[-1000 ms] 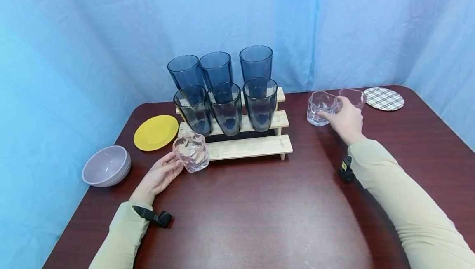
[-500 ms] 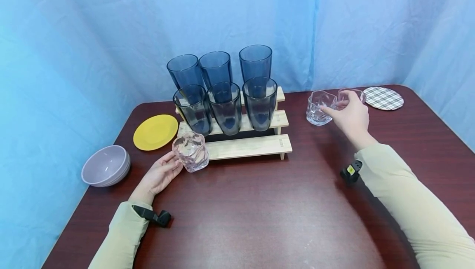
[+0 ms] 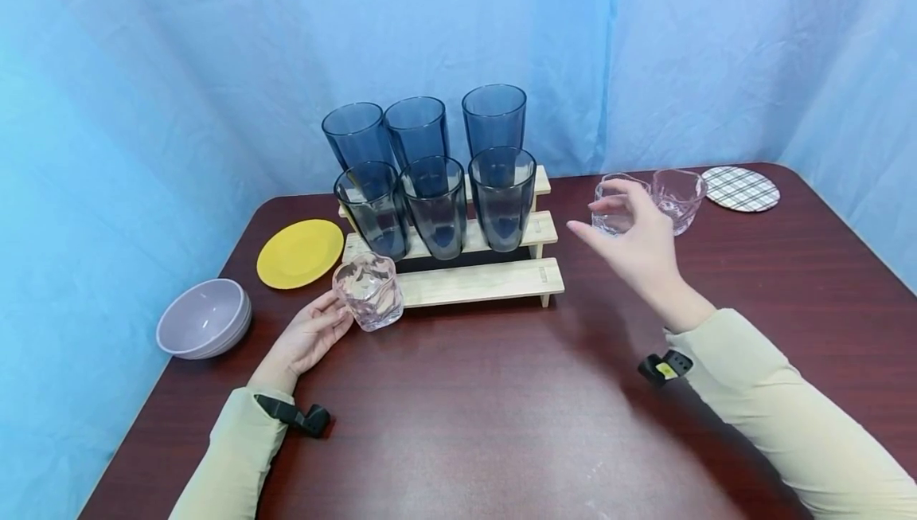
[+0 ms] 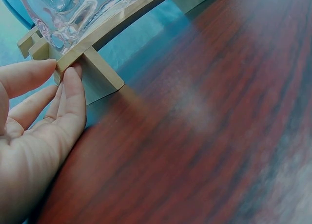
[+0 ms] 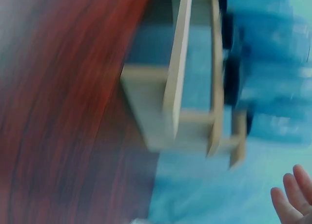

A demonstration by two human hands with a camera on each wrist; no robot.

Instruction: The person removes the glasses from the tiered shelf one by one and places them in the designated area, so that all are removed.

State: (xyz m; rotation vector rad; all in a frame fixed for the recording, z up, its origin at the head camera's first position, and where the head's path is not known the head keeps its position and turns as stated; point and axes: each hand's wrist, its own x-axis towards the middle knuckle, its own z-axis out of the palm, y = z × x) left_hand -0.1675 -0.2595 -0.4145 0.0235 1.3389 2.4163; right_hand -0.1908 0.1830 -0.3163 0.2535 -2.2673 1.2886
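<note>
The left hand (image 3: 310, 338) rests with relaxed fingers against the pink textured tumbler (image 3: 368, 292) at the left end of the wooden tiered rack (image 3: 478, 284), while the right hand (image 3: 640, 243), fingers spread and holding nothing, hovers just before the clear tumbler (image 3: 610, 203) on the table. A careless sweep there might knock that glass into the pink one (image 3: 677, 197) beside it, or a nudge on the left could tip the tumbler off the rack's edge
</note>
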